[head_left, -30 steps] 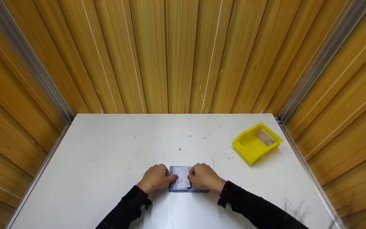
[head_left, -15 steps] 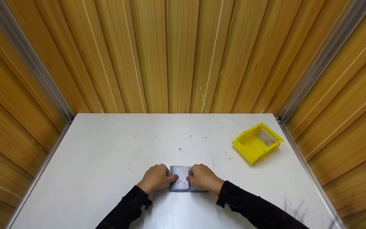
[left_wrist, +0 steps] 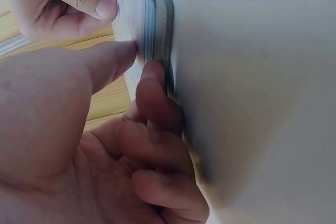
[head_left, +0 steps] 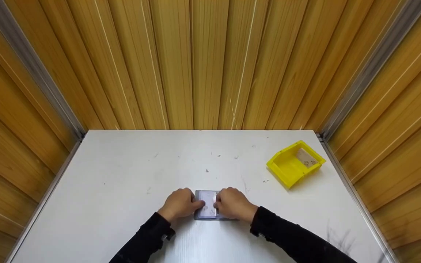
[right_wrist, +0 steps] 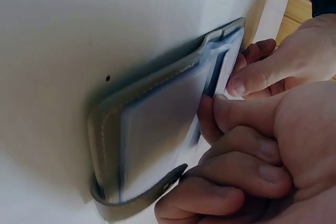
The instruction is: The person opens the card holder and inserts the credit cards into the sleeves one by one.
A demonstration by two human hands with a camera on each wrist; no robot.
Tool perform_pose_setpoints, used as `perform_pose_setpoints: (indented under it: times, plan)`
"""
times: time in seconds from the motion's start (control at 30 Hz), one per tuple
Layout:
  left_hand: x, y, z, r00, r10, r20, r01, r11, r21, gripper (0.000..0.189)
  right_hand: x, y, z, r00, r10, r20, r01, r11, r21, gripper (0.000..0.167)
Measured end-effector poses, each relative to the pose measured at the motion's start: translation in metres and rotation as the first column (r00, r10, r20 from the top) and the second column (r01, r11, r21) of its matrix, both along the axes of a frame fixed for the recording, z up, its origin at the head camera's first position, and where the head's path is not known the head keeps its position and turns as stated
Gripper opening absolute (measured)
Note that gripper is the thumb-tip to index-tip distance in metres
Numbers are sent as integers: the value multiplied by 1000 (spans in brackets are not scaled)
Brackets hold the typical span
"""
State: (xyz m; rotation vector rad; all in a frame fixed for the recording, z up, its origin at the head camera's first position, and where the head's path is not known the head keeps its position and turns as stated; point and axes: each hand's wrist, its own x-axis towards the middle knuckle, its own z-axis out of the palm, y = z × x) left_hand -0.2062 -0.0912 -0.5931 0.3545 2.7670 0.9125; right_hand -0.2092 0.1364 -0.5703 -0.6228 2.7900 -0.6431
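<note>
An opened grey card holder with stitched edges and clear plastic sleeves lies on the white table. My left hand grips its left side, the thumb pressing on the stack of sleeves and the fingers at the outer edge. A pale printed card lies over the left half, lined up with the sleeve there. My right hand pinches the card's right edge between thumb and index finger, the other fingers curled. In the right wrist view a strap with a snap sticks out from the holder's side.
A yellow bin stands at the back right of the white table, with a pale patterned card leaning inside it. Wood-look walls rise behind and on both sides.
The card, tilted with its right edge sticking out a second ago, now lies straight and slightly farther left. My right hand has shifted a little left with it; my left hand stays put.
</note>
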Motion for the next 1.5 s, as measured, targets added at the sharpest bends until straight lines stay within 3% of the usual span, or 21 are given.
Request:
perform_pose_setpoints:
  times: [0.2, 0.4, 0.53, 0.8, 1.23, 1.5]
  plan:
    - [-1, 1, 1, 1000, 2, 1, -2, 1000, 12, 52, -13, 12, 16, 996, -88, 26, 89, 995, -40, 17]
    - [1, 1, 5, 1000, 13, 13, -13, 1000, 0, 53, -32, 34, 24, 985, -171, 18, 171, 985, 12, 16]
    - [2, 1, 5, 1000, 13, 27, -12, 1000, -13, 57, -39, 48, 20, 989, -146, 28, 144, 988, 56, 14]
    - [1, 3, 2, 999, 13, 30, -12, 999, -36, 62, -38, 57, 7, 993, -109, 51, 103, 988, 111, 14]
    - [1, 5, 2, 999, 26, 39, -25, 999, -25, 57, -41, 56, 8, 995, -90, 51, 84, 991, 108, 6]
    - [2, 5, 3, 999, 32, 37, -30, 999, -32, 56, -47, 57, 3, 990, -102, 95, 93, 991, 94, 16]
